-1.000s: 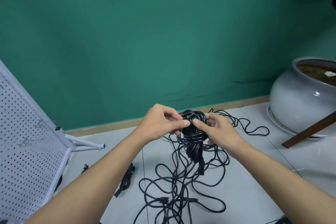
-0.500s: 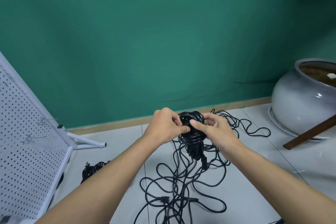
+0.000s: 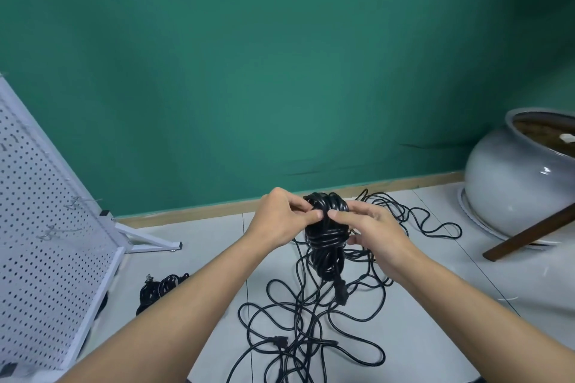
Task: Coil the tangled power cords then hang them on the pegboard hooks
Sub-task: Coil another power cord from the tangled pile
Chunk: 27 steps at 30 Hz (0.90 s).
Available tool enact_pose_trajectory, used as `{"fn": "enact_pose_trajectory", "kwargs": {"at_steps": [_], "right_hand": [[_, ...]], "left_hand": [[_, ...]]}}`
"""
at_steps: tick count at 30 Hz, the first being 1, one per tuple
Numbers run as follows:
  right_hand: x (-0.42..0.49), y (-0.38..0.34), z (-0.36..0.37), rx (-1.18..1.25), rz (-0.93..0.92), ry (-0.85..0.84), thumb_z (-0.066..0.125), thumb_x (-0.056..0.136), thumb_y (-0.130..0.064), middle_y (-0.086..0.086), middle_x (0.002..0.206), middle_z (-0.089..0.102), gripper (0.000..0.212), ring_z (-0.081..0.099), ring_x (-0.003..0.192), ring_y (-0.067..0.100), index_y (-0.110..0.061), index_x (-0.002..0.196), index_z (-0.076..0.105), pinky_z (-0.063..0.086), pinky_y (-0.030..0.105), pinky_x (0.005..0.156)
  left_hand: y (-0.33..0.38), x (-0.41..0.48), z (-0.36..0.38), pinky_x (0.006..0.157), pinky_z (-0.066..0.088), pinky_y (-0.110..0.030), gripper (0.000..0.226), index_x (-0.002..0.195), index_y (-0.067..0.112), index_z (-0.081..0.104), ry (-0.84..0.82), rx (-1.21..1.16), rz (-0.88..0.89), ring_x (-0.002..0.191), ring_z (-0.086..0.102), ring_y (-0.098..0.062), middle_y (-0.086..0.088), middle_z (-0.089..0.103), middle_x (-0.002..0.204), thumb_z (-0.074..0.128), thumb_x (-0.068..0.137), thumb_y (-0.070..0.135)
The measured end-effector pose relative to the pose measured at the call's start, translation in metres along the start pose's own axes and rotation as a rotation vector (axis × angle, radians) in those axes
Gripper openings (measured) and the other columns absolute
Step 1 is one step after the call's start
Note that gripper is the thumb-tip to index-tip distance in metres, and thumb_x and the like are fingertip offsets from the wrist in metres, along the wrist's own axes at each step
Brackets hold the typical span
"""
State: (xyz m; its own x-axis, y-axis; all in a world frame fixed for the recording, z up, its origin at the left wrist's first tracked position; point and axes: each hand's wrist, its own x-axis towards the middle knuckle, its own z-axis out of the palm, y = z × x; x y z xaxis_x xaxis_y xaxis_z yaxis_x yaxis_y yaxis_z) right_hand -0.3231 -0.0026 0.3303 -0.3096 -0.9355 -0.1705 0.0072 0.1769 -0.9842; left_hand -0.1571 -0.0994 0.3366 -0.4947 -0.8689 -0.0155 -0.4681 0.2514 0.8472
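A black coiled power cord hangs between both hands above the floor, its plug dangling below. My left hand pinches the top of the coil from the left. My right hand holds the coil from the right, thumb on top and fingers behind it. Under them a tangle of loose black cords spreads over the pale floor. The white pegboard leans at the left with metal hooks on its face.
A second coiled black cord lies on the floor beside the pegboard's foot. A big grey ceramic pot stands at the right with a brown wooden leg leaning before it. A green wall rises behind.
The hands and coil have stayed nearly in place, with the right thumb shifting on top of the coil. The view swung left, so the second coiled cord by the pegboard shows more.
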Motion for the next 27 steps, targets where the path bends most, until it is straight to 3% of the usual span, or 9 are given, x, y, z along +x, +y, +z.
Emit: {"fn": "enact_pose_trajectory", "kwargs": {"at_steps": [4, 7, 10, 14, 17, 20, 24, 27], "right_hand": [[-0.005, -0.008, 0.004, 0.043, 0.003, -0.023, 0.068, 0.096, -0.019, 0.007, 0.089, 0.074, 0.015, 0.063, 0.077, 0.015, -0.009, 0.095, 0.080, 0.050, 0.027, 0.068], [-0.009, -0.015, 0.010, 0.087, 0.010, 0.003, 0.058, 0.098, -0.013, 0.012, 0.093, 0.072, 0.023, 0.059, 0.084, 0.021, -0.005, 0.094, 0.079, 0.053, 0.028, 0.066], [-0.013, -0.020, 0.014, 0.058, -0.032, -0.013, 0.049, 0.099, -0.006, 0.012, 0.101, 0.076, 0.031, 0.059, 0.083, 0.017, -0.006, 0.102, 0.080, 0.055, 0.025, 0.066], [-0.020, -0.019, 0.024, 0.015, -0.086, -0.007, 0.059, 0.098, 0.003, 0.005, 0.086, 0.072, 0.027, 0.054, 0.069, 0.013, -0.010, 0.094, 0.083, 0.058, 0.024, 0.061], [-0.024, -0.021, 0.032, -0.051, -0.117, -0.039, 0.067, 0.096, 0.000, 0.012, 0.089, 0.072, 0.017, 0.054, 0.067, 0.014, -0.008, 0.096, 0.083, 0.060, 0.027, 0.062], [-0.026, -0.027, 0.037, -0.187, -0.191, -0.024, 0.069, 0.094, -0.001, 0.015, 0.093, 0.077, 0.015, 0.064, 0.073, 0.019, -0.008, 0.097, 0.083, 0.059, 0.029, 0.064], [-0.025, -0.030, 0.042, -0.354, -0.264, -0.047, 0.071, 0.094, -0.003, -0.006, 0.098, 0.081, 0.020, 0.073, 0.088, 0.004, -0.018, 0.102, 0.082, 0.056, 0.025, 0.083], [-0.023, -0.028, 0.039, -0.343, -0.267, -0.002, 0.075, 0.091, -0.006, -0.006, 0.095, 0.081, 0.017, 0.077, 0.090, 0.014, -0.020, 0.098, 0.082, 0.059, 0.028, 0.086]], "left_hand": [[0.002, -0.004, -0.001, 0.055, 0.035, -0.013, 0.018, 0.082, 0.017, 0.082, 0.010, 0.026, -0.011, 0.053, 0.049, 0.001, 0.016, 0.063, 0.058, 0.078, 0.091, 0.031], [0.003, -0.009, -0.006, 0.048, 0.029, -0.016, 0.027, 0.079, 0.010, 0.078, -0.010, 0.089, 0.030, 0.048, 0.035, -0.008, 0.009, 0.046, 0.052, 0.068, 0.097, 0.026], [0.003, -0.015, -0.015, 0.048, 0.025, -0.020, 0.035, 0.072, 0.001, 0.064, -0.031, 0.101, 0.097, 0.051, 0.029, -0.010, 0.005, 0.038, 0.055, 0.059, 0.101, 0.019], [-0.005, -0.023, -0.027, 0.052, 0.026, -0.026, 0.043, 0.059, 0.012, 0.053, -0.072, 0.117, 0.108, 0.054, 0.030, -0.012, 0.009, 0.036, 0.053, 0.058, 0.101, 0.019], [-0.015, -0.028, -0.033, 0.060, 0.035, -0.029, 0.031, 0.068, 0.014, 0.067, -0.078, 0.049, 0.086, 0.059, 0.041, -0.015, 0.003, 0.050, 0.060, 0.063, 0.098, 0.023], [-0.020, -0.031, -0.037, 0.063, 0.040, -0.026, 0.021, 0.072, 0.020, 0.068, -0.044, -0.054, 0.053, 0.059, 0.046, -0.014, 0.003, 0.057, 0.062, 0.069, 0.093, 0.021], [-0.019, -0.032, -0.039, 0.057, 0.038, -0.022, 0.020, 0.073, 0.022, 0.062, 0.013, -0.096, -0.005, 0.050, 0.048, -0.007, 0.009, 0.061, 0.059, 0.073, 0.090, 0.019], [-0.016, -0.032, -0.043, 0.052, 0.033, -0.020, 0.020, 0.073, 0.019, 0.062, -0.008, -0.149, 0.015, 0.048, 0.040, -0.008, 0.011, 0.054, 0.053, 0.071, 0.090, 0.017]]}}
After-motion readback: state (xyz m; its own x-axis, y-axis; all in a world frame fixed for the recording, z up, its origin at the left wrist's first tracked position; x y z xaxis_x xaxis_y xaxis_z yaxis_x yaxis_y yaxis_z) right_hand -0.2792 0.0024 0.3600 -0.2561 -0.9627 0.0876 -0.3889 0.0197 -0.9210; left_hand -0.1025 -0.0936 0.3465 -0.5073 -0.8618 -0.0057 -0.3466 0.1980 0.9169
